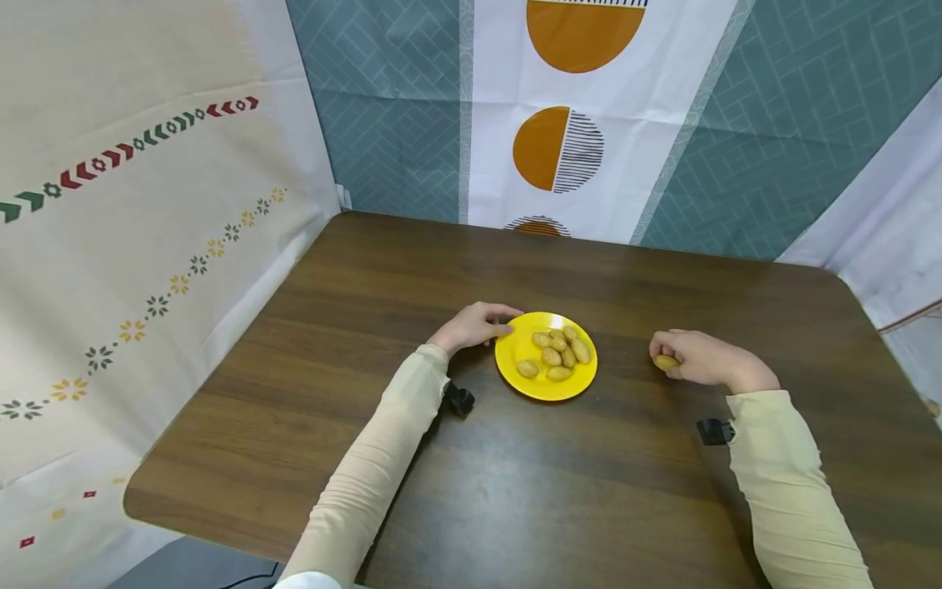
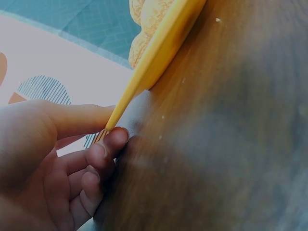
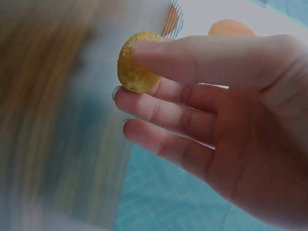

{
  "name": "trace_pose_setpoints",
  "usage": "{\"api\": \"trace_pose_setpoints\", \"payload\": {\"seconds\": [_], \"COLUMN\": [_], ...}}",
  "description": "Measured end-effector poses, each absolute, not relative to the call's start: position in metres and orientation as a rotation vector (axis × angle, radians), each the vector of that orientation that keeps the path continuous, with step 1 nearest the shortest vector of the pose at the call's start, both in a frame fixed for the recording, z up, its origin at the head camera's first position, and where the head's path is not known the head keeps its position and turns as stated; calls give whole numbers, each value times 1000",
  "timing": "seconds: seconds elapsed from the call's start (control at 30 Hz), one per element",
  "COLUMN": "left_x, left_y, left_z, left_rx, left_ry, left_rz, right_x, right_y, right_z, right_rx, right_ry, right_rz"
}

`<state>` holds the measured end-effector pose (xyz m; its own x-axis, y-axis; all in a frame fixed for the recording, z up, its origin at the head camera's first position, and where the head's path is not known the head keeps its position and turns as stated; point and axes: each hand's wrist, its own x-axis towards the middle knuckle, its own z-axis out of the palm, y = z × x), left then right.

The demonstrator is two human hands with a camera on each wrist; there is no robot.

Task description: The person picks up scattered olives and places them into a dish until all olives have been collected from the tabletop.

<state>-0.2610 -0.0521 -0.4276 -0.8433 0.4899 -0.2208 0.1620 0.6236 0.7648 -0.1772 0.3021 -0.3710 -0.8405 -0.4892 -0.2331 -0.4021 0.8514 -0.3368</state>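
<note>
A round yellow plate (image 1: 513, 383) sits on the table, tilted slightly up at its left rim in the left wrist view. Several small potato-like ovals (image 1: 552, 357), yellow-brown with rough skin, lie on it, most grouped toward its right side. My left hand (image 1: 474, 325) pinches the plate's left rim, thumb above and fingertips beneath. To the right of the plate, my right hand (image 1: 702, 357) holds one more potato-like oval (image 3: 137, 72) between thumb and fingers, close over the table. The other fingers of that hand extend below it in the right wrist view.
The brown wooden table (image 1: 589, 499) has rounded corners. Behind it hangs a teal and white patterned curtain (image 1: 397, 123), and a white printed cloth (image 1: 147, 270) hangs along the left side. Dark wrist cameras (image 1: 459, 399) are strapped at both sleeves.
</note>
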Motion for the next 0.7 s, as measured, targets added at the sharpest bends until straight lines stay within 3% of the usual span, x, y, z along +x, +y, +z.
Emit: {"api": "trace_pose_setpoints", "payload": {"seconds": [0.7], "left_x": [-258], "left_y": [-53], "left_z": [-427], "left_rx": [530], "left_ry": [2460], "left_rz": [1075], "right_x": [-204], "right_y": [181], "right_z": [-358], "right_rx": [-697], "right_ry": [2760], "right_rz": [-564]}}
